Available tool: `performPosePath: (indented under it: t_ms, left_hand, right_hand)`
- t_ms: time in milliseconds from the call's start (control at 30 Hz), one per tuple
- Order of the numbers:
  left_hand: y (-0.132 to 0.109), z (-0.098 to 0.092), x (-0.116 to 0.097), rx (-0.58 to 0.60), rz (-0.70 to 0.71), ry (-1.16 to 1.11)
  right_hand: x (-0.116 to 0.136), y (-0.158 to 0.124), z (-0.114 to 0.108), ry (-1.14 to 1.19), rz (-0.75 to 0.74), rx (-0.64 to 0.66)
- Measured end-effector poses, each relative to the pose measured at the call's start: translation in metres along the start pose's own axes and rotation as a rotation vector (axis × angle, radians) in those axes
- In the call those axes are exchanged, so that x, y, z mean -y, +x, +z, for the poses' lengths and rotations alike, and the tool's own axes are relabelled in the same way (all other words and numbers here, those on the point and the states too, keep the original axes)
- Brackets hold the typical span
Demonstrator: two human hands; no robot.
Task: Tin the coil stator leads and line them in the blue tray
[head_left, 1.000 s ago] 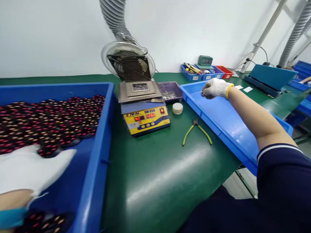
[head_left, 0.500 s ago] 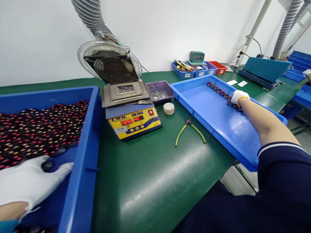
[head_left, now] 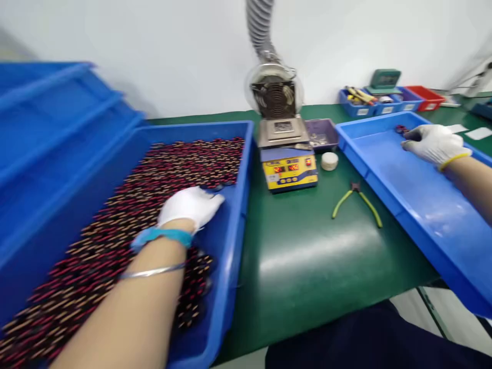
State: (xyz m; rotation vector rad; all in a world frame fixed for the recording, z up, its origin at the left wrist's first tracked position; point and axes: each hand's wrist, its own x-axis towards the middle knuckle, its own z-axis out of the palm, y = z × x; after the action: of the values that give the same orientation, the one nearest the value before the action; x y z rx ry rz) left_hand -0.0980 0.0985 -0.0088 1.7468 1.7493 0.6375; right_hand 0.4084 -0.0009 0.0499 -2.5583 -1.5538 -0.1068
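My left hand [head_left: 189, 206], in a white glove with a blue wristband, lies inside the big blue bin [head_left: 232, 205] on the left, its fingers stretched over the red-and-black wound parts [head_left: 115, 225] that fill it. My right hand [head_left: 434, 142], also gloved, hovers over the far end of the shallow blue tray [head_left: 400, 189] on the right, fingers extended beside a few dark parts [head_left: 402, 129] at the tray's back corner. Nothing shows in either hand, though the picture is smeared by motion.
A yellow-fronted solder pot [head_left: 289, 161] with a fume fan and hose [head_left: 273, 92] stands between bin and tray. Beside it are a grey dish [head_left: 321, 134], a small white tin [head_left: 329, 161] and green-handled cutters [head_left: 357, 200]. Small parts bins [head_left: 384, 100] line the back; stacked blue bins [head_left: 46, 118] stand far left.
The view has swung left. My left hand has moved up the bin to the edge of the parts pile. My right hand has gone from the tray's right rim to its far end.
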Motion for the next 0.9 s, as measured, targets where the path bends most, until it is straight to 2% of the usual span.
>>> performPosePath:
  t_ms: [67,100,133,167,233,333,400,467,567,667,733,800,900]
  left_hand:
    - [-0.011,-0.003,-0.013,-0.092,-0.081,-0.014]
    - [-0.018,-0.004,-0.02,-0.12,-0.093,-0.115]
    - [-0.026,-0.004,-0.028,-0.111,-0.083,-0.424]
    - [-0.034,-0.002,-0.037,-0.05,-0.067,-0.706]
    - [-0.054,0.007,-0.057,0.158,-0.048,-1.042]
    - [-0.08,0.031,-0.08,0.356,-0.056,-1.183]
    - [-0.091,0.045,-0.087,0.381,-0.046,-1.22]
    - [-0.095,0.054,-0.089,0.402,-0.04,-1.215]
    - [-0.098,0.058,-0.089,0.443,-0.008,-1.016]
    - [-0.102,0.059,-0.088,0.282,0.09,-0.661]
    - [-0.105,0.062,-0.088,0.163,0.126,-0.507]
    - [-0.106,0.067,-0.088,0.116,0.156,-0.458]
    - [-0.105,0.071,-0.089,0.121,0.174,-0.452]
  right_hand:
    - [0.048,-0.016,-0.001,0.123,-0.136,0.047]
    - [0.072,-0.029,-0.002,0.203,-0.245,0.095]
    - [0.095,-0.044,-0.002,0.292,-0.385,0.151]
    - [0.117,-0.062,-0.003,0.311,-0.484,0.185]
    - [0.155,-0.095,-0.002,0.338,-0.63,0.147]
    - [0.194,-0.125,0.007,0.525,-0.741,0.166]
    - [0.205,-0.129,0.018,0.639,-0.772,0.188]
    - [0.205,-0.127,0.028,0.677,-0.8,0.182]
    - [0.197,-0.121,0.037,0.585,-0.817,0.159]
    - [0.193,-0.116,0.037,0.467,-0.86,0.136]
    - [0.194,-0.113,0.036,0.408,-0.906,0.122]
    - [0.195,-0.112,0.035,0.376,-0.913,0.118]
    - [0.196,-0.112,0.037,0.373,-0.871,0.123]
